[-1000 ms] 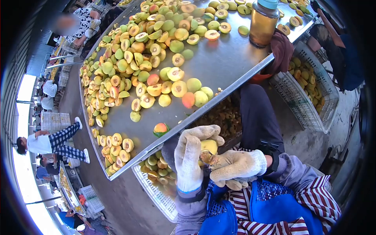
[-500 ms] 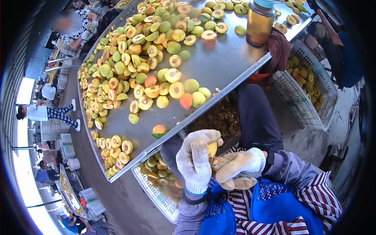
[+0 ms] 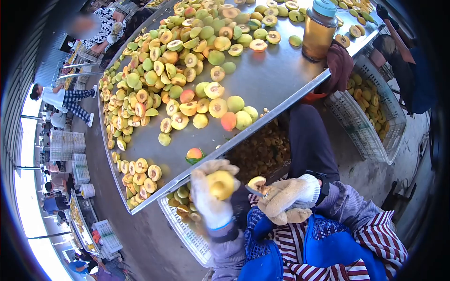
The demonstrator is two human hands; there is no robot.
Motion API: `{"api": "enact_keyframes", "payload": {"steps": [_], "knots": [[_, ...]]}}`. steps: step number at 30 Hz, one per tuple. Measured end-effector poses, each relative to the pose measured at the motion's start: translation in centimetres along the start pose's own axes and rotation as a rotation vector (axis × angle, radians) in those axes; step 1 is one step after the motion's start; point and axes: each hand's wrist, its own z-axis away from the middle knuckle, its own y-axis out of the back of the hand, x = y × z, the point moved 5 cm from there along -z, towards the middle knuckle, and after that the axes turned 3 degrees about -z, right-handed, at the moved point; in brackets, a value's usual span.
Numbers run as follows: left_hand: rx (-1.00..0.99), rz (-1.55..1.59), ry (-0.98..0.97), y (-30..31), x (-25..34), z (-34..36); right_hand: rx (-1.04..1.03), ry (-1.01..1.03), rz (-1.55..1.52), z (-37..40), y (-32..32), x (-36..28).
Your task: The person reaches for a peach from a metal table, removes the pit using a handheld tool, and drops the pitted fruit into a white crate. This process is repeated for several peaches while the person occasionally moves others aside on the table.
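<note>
I've got both hands low, in front of the blue apron [image 3: 323, 248]. The left hand [image 3: 209, 200], in a white knit glove, is cupped around a yellow peach half [image 3: 221, 184], cut face toward the camera; it's blurred. The right hand [image 3: 287, 200], in a tan-stained glove, is fisted on a small knife [image 3: 252, 189] with the blade pointing left. A second peach half [image 3: 257, 182] with the pit showing sits at the blade tip, and I can't tell whether the fingers pinch it too. The two halves are near each other but apart.

Just beyond the left hand is the steel table [image 3: 267, 79] edge, with a whole blushed peach [image 3: 193, 153] near it. Farther up the table is a big spread of cut peaches [image 3: 159, 79]. A jar [image 3: 320, 30] with a teal lid stands at the far right edge, with a dark red cloth [image 3: 338, 65] beside it. A white crate [image 3: 185, 234] sits under the table edge with fruit inside. A second crate [image 3: 382, 131] of halves is on the floor at right.
</note>
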Motion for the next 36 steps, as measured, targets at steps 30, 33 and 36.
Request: {"api": "enact_keyframes", "payload": {"steps": [30, 33, 36], "knots": [[-0.209, -0.32, 0.192, -1.8, -9.7, -15.3, 0.92, 0.417, 0.869, 1.0, 1.0, -5.1], [-0.336, 0.217, 0.212, -2.0, -7.5, -11.5, 0.824, 0.497, 0.678, 0.6, 0.1, -4.7], [-0.412, 0.297, 0.214, -2.4, -4.7, -7.5, 0.809, 0.401, 0.832, 0.5, -0.3, -4.8]]}}
